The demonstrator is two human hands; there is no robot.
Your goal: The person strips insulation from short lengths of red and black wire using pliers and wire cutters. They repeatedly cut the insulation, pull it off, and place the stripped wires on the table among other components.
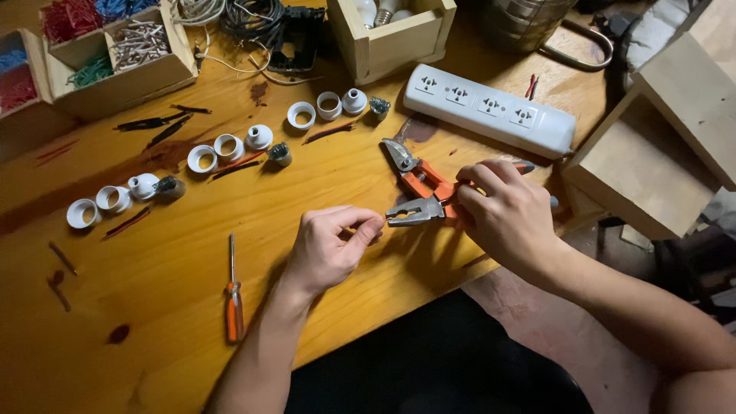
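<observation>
Two hands busy: right hand (510,218) gripping orange-handled steel pliers (418,195), rigid, heavy; left hand (333,245) pinching thin, bendy wire end at jaws.

Warm, dim light from above, brightest mid-worktop (192,253). Corners at 1 and 5 o'clock sink dark. Soft shadows beneath hands. Mild wide-angle bending at edges. Focus sharp.
</observation>
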